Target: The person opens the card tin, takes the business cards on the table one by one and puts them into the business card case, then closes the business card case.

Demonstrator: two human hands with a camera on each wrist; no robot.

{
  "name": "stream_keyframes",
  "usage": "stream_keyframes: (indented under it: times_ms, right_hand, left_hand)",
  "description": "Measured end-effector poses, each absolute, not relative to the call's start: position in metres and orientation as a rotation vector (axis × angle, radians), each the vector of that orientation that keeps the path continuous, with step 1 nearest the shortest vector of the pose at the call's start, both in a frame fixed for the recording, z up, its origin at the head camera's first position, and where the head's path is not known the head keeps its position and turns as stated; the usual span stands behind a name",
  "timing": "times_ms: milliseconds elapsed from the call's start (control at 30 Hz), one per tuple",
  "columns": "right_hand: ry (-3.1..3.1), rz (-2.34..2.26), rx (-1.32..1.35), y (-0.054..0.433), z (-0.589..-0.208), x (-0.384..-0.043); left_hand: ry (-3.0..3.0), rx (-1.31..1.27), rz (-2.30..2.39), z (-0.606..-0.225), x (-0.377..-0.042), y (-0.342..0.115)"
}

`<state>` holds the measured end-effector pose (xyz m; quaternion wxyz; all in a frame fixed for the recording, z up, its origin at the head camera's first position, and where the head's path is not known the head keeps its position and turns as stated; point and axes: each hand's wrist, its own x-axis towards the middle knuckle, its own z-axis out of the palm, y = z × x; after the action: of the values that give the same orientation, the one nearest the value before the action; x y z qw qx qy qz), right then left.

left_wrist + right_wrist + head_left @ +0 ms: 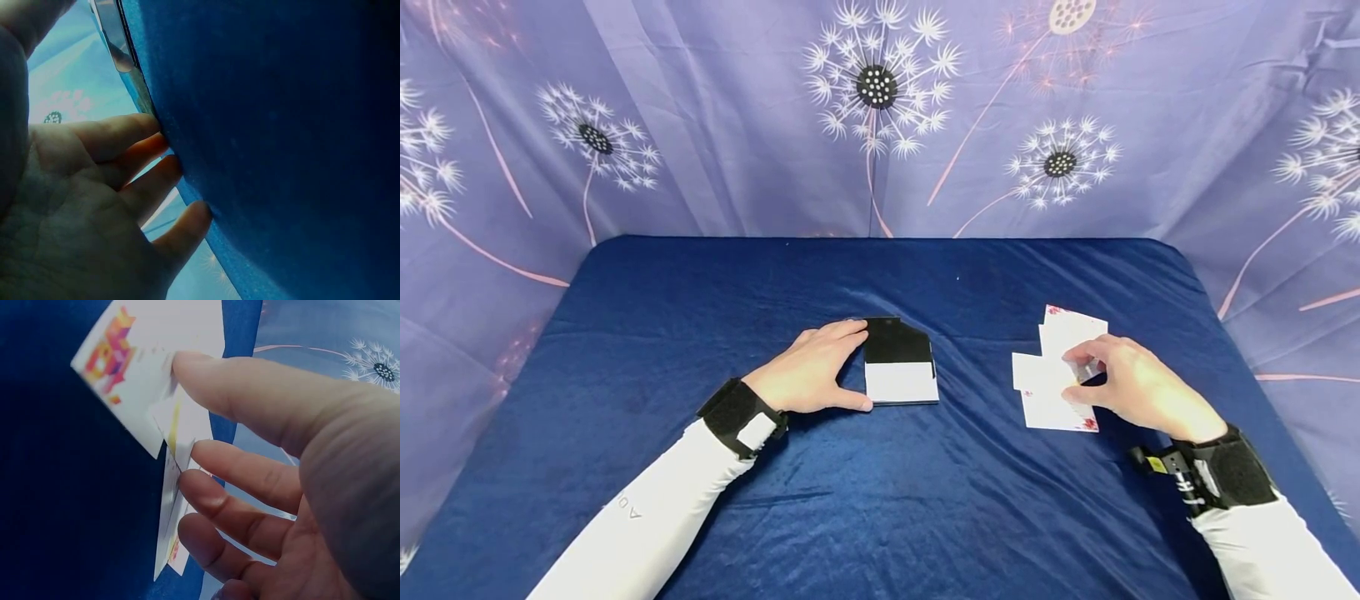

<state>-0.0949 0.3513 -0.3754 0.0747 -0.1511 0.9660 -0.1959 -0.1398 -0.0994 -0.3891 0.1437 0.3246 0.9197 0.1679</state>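
While the left hand lies along the 9 o'clock side of a black-and-white box at mid-table, fingers extended and apart, thumb at the box's 8 o'clock corner, the right hand is at overlapping white cards, set on blue cloth at the table's 3 o'clock. Right thumb and fingertips curve apart against the cards; cannot tell whether they clamp one.
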Motion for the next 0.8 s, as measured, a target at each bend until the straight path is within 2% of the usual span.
stream_keyframes:
  times_ms: [233,567,800]
  right_hand:
    - [2.923,-0.631,-0.499,0.35,-0.3773,-0.0959]
    - [2.889,-0.682,-0.412,0.3497,-0.378,-0.0943]
    - [2.953,-0.683,-0.473,0.351,-0.3767,-0.0935]
  left_hand:
    - [2.652,0.936,0.483,-0.3887,-0.1395,-0.0996]
    - [2.649,0.918,0.474,-0.3907,-0.1393,-0.0994]
    - [2.655,0.929,0.468,-0.3916,-0.1399,-0.0999]
